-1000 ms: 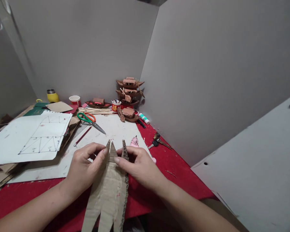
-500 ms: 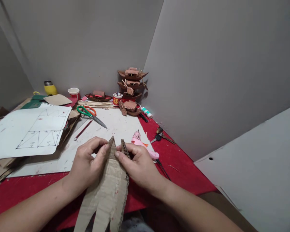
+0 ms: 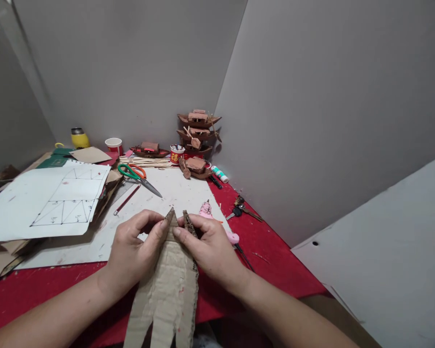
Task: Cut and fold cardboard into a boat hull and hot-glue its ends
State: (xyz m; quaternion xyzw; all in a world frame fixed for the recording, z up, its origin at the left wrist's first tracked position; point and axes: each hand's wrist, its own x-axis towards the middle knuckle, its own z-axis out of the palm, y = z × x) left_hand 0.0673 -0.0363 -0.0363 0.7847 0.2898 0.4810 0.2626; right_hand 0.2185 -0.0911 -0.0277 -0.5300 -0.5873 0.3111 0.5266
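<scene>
The tan corrugated cardboard piece with pointed strips cut into both ends (image 3: 172, 275) is held between the two hands, above the near edge of the table's red cloth (image 3: 271, 270); its long axis runs from the pinched far tips back toward the person's body, so that both hands are at its far end, one on each side and about equally near; the left hand (image 3: 134, 246) has thumb and forefinger closed in a pinch on the left edge by the tip, the fingers bent behind; the right hand (image 3: 212, 246) has its thumb pressed on the front face just below the middle tip and its fingers behind, a pinch with only the cardboard's thickness between; at that end the left and middle tips meet close to a single point, while the dark-edged right strip stands apart beside the right fingers; the strips at the near end run out of the lower edge of the view, so their tips cannot be seen; the back of the cardboard and most fingertips are hidden, and whether the joined tips overlap or merely abut is hard to tell; beyond the right hand, the pink plastic glue gun (image 3: 233, 238) is partly covered by it.
</scene>
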